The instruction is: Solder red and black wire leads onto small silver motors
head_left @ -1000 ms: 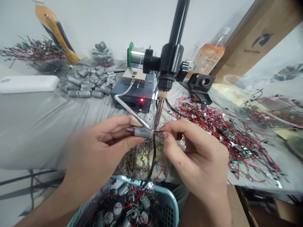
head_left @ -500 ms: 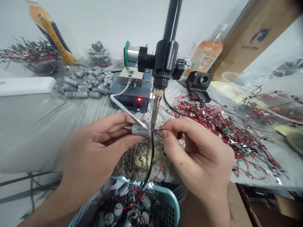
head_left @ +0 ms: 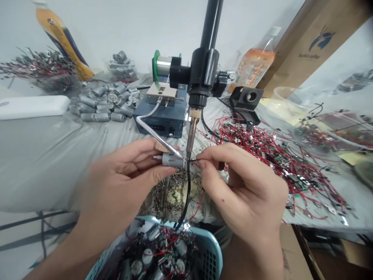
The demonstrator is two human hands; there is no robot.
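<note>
My left hand [head_left: 128, 175] pinches a small grey motor [head_left: 172, 160] and holds it level under the tip of the mounted soldering iron [head_left: 191, 134]. My right hand [head_left: 241, 186] pinches a thin wire [head_left: 194, 160] and holds its end against the motor's right end, right at the iron tip. A flexible metal solder feed tube [head_left: 154, 134] comes down from the left and ends at the same spot. A black cable [head_left: 186, 194] hangs down below the iron.
A blue solder feeder box [head_left: 163, 118] with a solder spool [head_left: 162, 66] stands behind. Several grey motors [head_left: 101, 103] lie at back left. Red wired parts [head_left: 271, 151] cover the right side. A blue basket [head_left: 204, 249] of wired motors sits below. Solder scraps [head_left: 171, 196] lie under the iron.
The red light on the blue box, lit in the earlier frames, is now off. Both hands stay nearly still at the iron tip.
</note>
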